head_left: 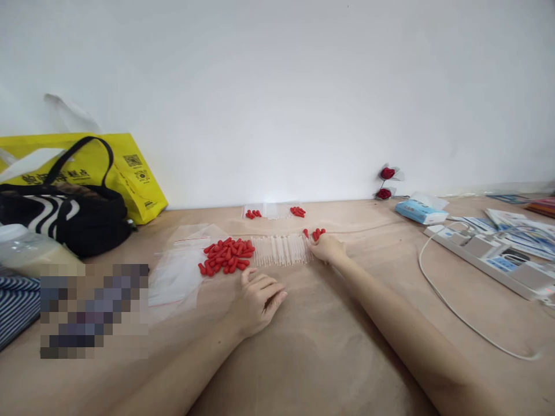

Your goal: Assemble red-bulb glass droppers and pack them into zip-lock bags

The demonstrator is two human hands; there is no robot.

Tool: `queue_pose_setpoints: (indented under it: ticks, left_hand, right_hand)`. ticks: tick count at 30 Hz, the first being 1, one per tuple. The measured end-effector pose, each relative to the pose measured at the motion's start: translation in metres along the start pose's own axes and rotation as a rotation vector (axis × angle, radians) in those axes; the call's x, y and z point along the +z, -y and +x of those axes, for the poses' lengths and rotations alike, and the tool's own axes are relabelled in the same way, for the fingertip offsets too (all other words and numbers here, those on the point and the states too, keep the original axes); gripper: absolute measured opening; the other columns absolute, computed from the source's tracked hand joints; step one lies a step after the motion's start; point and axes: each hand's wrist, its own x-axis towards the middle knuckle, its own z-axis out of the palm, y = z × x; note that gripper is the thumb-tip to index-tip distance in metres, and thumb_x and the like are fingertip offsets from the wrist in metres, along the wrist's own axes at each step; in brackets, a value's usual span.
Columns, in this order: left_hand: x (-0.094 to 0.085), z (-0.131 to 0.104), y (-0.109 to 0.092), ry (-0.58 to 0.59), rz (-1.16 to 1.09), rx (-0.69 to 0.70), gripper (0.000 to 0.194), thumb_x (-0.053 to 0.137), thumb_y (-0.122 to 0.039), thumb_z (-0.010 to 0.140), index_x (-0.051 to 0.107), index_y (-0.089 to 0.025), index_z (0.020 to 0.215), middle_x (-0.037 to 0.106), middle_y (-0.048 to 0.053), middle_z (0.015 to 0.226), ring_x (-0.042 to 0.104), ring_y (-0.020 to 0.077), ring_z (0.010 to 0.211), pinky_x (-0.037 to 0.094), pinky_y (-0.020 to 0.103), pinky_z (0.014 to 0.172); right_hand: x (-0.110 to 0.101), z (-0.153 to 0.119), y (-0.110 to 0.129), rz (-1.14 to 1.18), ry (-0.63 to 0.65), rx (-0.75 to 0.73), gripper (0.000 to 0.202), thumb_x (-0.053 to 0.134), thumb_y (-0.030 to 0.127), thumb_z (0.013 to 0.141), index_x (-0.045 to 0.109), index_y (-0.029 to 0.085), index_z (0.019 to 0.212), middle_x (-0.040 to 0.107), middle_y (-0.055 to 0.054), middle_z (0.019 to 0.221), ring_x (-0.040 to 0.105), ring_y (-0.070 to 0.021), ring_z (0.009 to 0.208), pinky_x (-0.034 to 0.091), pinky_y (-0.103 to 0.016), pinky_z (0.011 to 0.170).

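My right hand (328,248) is at the right end of the row of thin white sticks (281,250), fingers bent and bunched; can't tell if they pinch anything. A few red pin-shaped pieces (317,234) sit just past it. My left hand (260,297) lies nearer me, fingers loosely curled and slightly apart, no grip visible, just below the red pile (228,255). Clear plastic bags (170,280) left of that. Farther back, a clear packet (275,209) with red pieces at both ends; reads as a finished one, my guess. Progress: I'd call the front batch early. Sticks lined up, few reds right, most heaped left, unsorted.
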Motion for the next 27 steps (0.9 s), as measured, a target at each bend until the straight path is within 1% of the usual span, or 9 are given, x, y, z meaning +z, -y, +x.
queue_pose_setpoints:
  ticks: [5,11,13,15,18,20,21,24,27]
  left_hand:
    - [0.001,0.001,0.002,-0.014,-0.052,-0.062,0.017,0.048,-0.026,0.081,0.064,-0.022,0.086,0.068,0.001,0.079,0.060,0.0164,0.077,0.028,0.045,0.088]
    - [0.003,0.007,0.014,-0.155,-0.534,-0.473,0.034,0.045,-0.041,0.081,0.065,-0.016,0.091,0.068,0.006,0.089,0.061,0.0199,0.085,0.047,0.032,0.074]
    - [0.003,0.010,0.015,-0.190,-0.669,-0.528,0.036,0.047,-0.045,0.078,0.066,-0.014,0.084,0.068,0.004,0.081,0.061,0.0190,0.080,0.048,0.030,0.072]
    - [0.001,0.012,0.014,-0.228,-0.725,-0.558,0.035,0.050,-0.045,0.077,0.065,-0.014,0.081,0.067,0.003,0.076,0.061,0.0172,0.075,0.048,0.028,0.070]
    - [-0.001,0.012,0.016,-0.312,-0.694,-0.575,0.033,0.050,-0.044,0.077,0.063,-0.014,0.079,0.065,0.002,0.071,0.060,0.0154,0.071,0.048,0.026,0.067]
    - [-0.002,0.012,0.019,-0.357,-0.611,-0.549,0.033,0.048,-0.043,0.079,0.063,-0.014,0.082,0.063,0.002,0.069,0.059,0.0139,0.066,0.048,0.025,0.064]
    - [-0.002,0.011,0.021,-0.373,-0.554,-0.520,0.032,0.047,-0.042,0.080,0.063,-0.015,0.086,0.062,0.002,0.070,0.058,0.0129,0.063,0.048,0.025,0.063]
    - [-0.002,0.009,0.026,-0.387,-0.337,-0.394,0.030,0.042,-0.036,0.084,0.063,-0.017,0.094,0.061,0.003,0.077,0.057,0.0128,0.066,0.047,0.026,0.065]
    - [0.001,0.006,0.026,-0.340,-0.126,-0.277,0.028,0.039,-0.030,0.085,0.063,-0.019,0.097,0.061,0.004,0.080,0.057,0.0161,0.079,0.044,0.030,0.072]
  right_hand:
    - [-0.004,-0.016,0.010,0.174,0.013,-0.114,0.027,0.053,0.029,0.070,0.051,0.018,0.045,0.057,-0.005,0.053,0.058,-0.0204,0.065,0.040,-0.030,0.061]
    - [0.016,-0.071,0.042,0.547,0.249,-0.384,0.019,0.056,0.033,0.070,0.058,0.016,0.062,0.053,0.003,0.050,0.045,-0.0078,0.044,0.032,-0.018,0.042]
    - [0.023,-0.087,0.050,0.647,0.337,-0.445,0.021,0.056,0.033,0.070,0.056,0.016,0.059,0.047,0.005,0.045,0.038,-0.0058,0.040,0.028,-0.018,0.039]
    - [0.026,-0.091,0.051,0.669,0.338,-0.508,0.022,0.057,0.034,0.071,0.056,0.016,0.058,0.046,0.005,0.044,0.037,-0.0056,0.040,0.027,-0.018,0.040]
    - [0.020,-0.072,0.035,0.617,0.095,-0.497,0.023,0.057,0.039,0.071,0.060,0.017,0.066,0.054,0.002,0.053,0.045,-0.0085,0.048,0.034,-0.020,0.046]
    - [0.011,-0.046,0.013,0.518,-0.175,-0.328,0.025,0.053,0.039,0.073,0.060,0.017,0.067,0.059,-0.001,0.062,0.052,-0.0115,0.058,0.040,-0.022,0.056]
    - [0.006,-0.032,0.000,0.492,-0.226,-0.262,0.027,0.047,0.038,0.077,0.061,0.016,0.071,0.061,-0.003,0.067,0.054,-0.0133,0.062,0.041,-0.023,0.059]
    - [-0.005,0.006,-0.038,0.417,-0.260,-0.154,0.029,0.041,0.031,0.080,0.063,0.014,0.085,0.063,-0.008,0.080,0.056,-0.0174,0.072,0.042,-0.029,0.067]
    - [-0.005,0.028,-0.062,0.350,-0.213,-0.135,0.026,0.047,0.026,0.077,0.064,0.015,0.093,0.061,-0.009,0.096,0.056,-0.0188,0.086,0.039,-0.029,0.080]
